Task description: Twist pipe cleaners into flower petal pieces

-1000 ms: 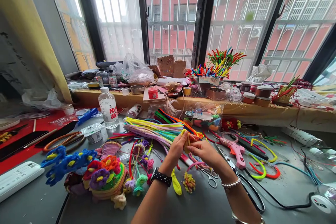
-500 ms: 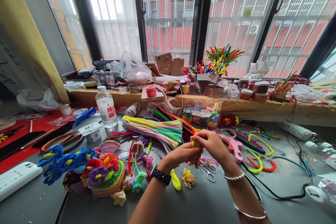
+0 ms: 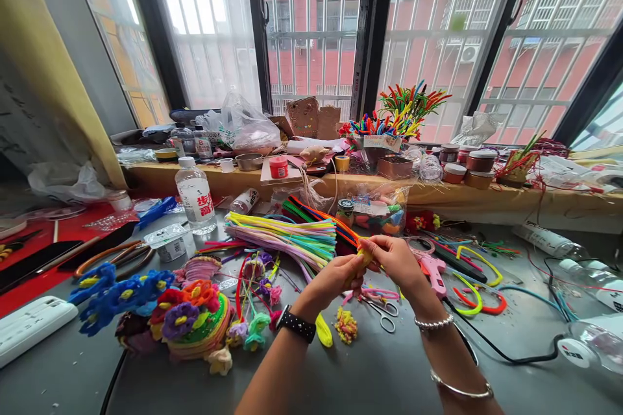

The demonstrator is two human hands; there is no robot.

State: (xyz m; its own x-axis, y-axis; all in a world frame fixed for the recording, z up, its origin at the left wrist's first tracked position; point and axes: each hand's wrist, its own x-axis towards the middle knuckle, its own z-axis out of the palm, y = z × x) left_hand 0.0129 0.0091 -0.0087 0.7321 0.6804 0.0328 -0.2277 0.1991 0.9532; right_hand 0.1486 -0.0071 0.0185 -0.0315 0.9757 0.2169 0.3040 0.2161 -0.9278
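Observation:
My left hand [image 3: 341,276] and my right hand [image 3: 393,262] meet over the middle of the desk. Both pinch a small yellow fuzzy piece [image 3: 364,256], which looks like pipe cleaner; the fingers cover most of it. Below them lie a bright yellow pipe-cleaner petal [image 3: 324,331] and a small yellow and pink fuzzy cluster [image 3: 346,325]. Scissors [image 3: 384,315] rest just under my right wrist, beside pink pipe cleaner loops. A bundle of pastel pipe cleaners [image 3: 285,237] lies beyond my left hand.
Pipe-cleaner flowers [image 3: 180,318] crowd the left side, near a water bottle [image 3: 195,196] and a white power strip [image 3: 36,327]. On the right are a pink glue gun [image 3: 434,272] with its black cord and bent pipe cleaners. Jars [image 3: 481,161] line the sill.
My fingers have shifted slightly around the yellow piece, and more of it shows between them. The view has moved a little; the things on the desk stay put.

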